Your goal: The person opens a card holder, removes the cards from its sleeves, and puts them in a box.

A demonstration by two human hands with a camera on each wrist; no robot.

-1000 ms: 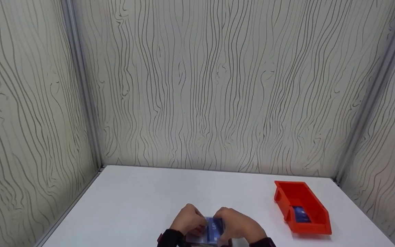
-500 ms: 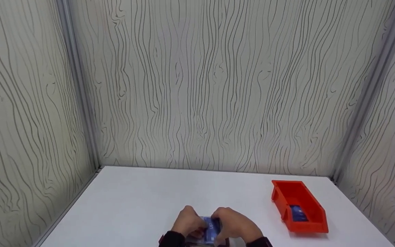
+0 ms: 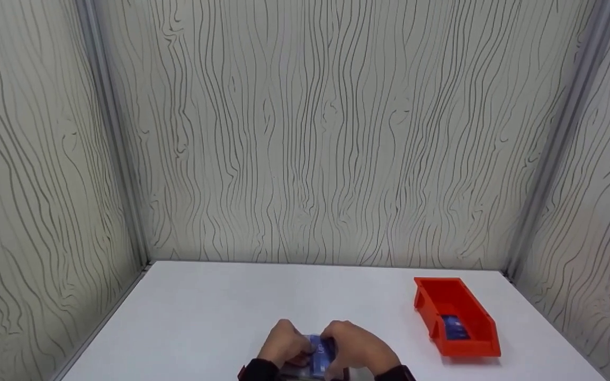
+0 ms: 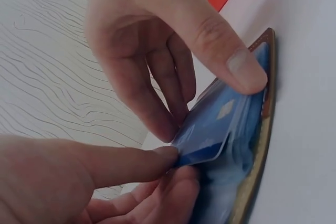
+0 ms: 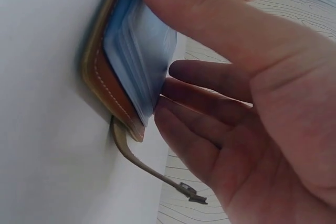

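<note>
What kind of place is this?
It's probably a small work booth. A white table is closed in by pale panels with a wood-grain pattern, grey posts stand at the corners, and a red bin sits on the tabletop.

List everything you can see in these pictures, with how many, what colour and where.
Table: one, white, lower part of the head view
Wall panels: three, pale with dark wood-grain lines, left, back and right
Posts: two, grey, back corners
Bin: one, red, right side of the table
Card-like contents: count unclear, blue, inside the bin
Holder: one, brown, near side of the table
Sleeves: several, clear bluish, in the holder
Card: one, blue, against the sleeves
Strap: one, tan, at the holder's edge
Left hand: one, bare, pinching the card
Right hand: one, bare, gripping the holder
Cuffs: two, dark, at the wrists
</note>
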